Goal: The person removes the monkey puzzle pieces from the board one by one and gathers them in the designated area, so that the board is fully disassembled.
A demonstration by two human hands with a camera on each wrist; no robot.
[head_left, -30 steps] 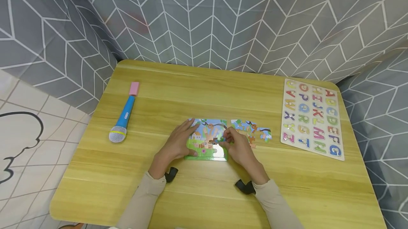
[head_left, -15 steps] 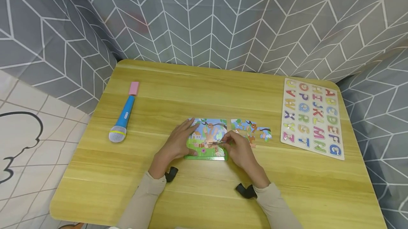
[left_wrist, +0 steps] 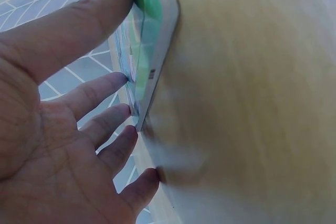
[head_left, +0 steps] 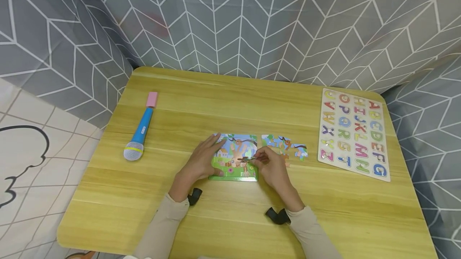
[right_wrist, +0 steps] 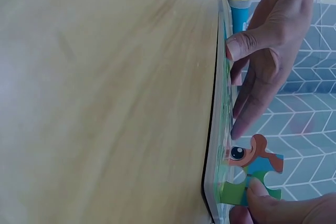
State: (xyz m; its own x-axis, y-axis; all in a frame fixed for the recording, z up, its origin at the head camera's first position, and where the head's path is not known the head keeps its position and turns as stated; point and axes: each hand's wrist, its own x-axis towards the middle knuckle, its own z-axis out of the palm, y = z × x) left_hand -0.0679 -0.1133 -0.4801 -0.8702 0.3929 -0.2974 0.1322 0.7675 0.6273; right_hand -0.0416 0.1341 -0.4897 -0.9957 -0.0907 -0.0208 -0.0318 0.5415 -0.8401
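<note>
A picture puzzle board [head_left: 234, 179] with a green lower rim lies flat near the middle of the table. My left hand [head_left: 201, 161] rests at its left side, fingers spread and fairly straight. In the left wrist view, the thumb [left_wrist: 68, 32] lies over the green rim and the fingertips touch the board's edge. Over the right half of the board, my right hand [head_left: 271, 167] pinches a jigsaw piece [right_wrist: 257, 163] between thumb and index finger. The piece, green and blue with a brown animal's eye, stands tilted on edge close over the board.
Several loose jigsaw pieces [head_left: 287, 143] lie right of the board, partly behind my right hand. An alphabet board [head_left: 353, 135] sits at the far right. At the left are a blue toy microphone [head_left: 139, 135] and a pink block [head_left: 152, 100]. Patterned curtains [head_left: 234, 23] hang behind the table.
My right hand has shifted slightly and turned the pinched piece: it goes from tilted, to nearly edge-on, to tilted again over the board. My left hand stays in place.
</note>
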